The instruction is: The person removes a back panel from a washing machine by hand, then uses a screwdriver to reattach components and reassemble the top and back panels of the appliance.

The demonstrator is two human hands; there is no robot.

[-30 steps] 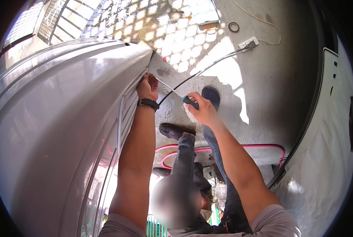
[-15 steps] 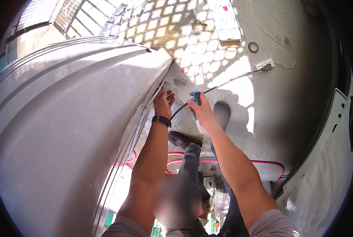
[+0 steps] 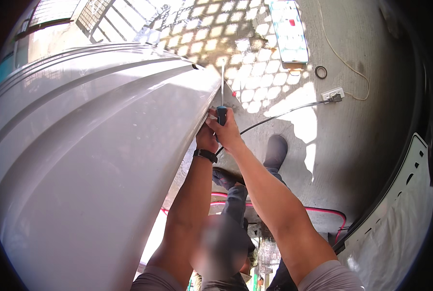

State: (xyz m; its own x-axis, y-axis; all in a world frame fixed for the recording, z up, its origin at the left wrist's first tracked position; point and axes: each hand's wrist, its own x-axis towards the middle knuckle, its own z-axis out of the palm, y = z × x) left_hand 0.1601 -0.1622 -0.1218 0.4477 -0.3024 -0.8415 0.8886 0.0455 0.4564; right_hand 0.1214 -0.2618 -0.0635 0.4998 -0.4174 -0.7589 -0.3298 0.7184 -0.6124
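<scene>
A screwdriver (image 3: pixel 221 114) with a blue-and-dark handle is gripped in my right hand (image 3: pixel 230 132), its long metal shaft pointing up and away from me. My left hand (image 3: pixel 206 139), with a black watch (image 3: pixel 205 155) on the wrist, is up against the right edge of a large glossy light-grey ribbed panel (image 3: pixel 95 145). My right hand is touching or just beside it and covers most of the left fingers, so their hold is hidden. A black cord (image 3: pixel 289 112) passes behind my hands and runs right to a white outlet strip (image 3: pixel 333 94).
A pale patterned box (image 3: pixel 289 34) lies on the concrete floor beyond, near a dark tape ring (image 3: pixel 320 72). Red hose (image 3: pixel 318 210) crosses behind my feet. A white panel with slots (image 3: pixel 395 194) stands at the right. A person's blurred head (image 3: pixel 221 247) is below, between my arms.
My right hand has moved left with the screwdriver, from apart to right beside my left hand at the panel edge. The view has shifted slightly.
</scene>
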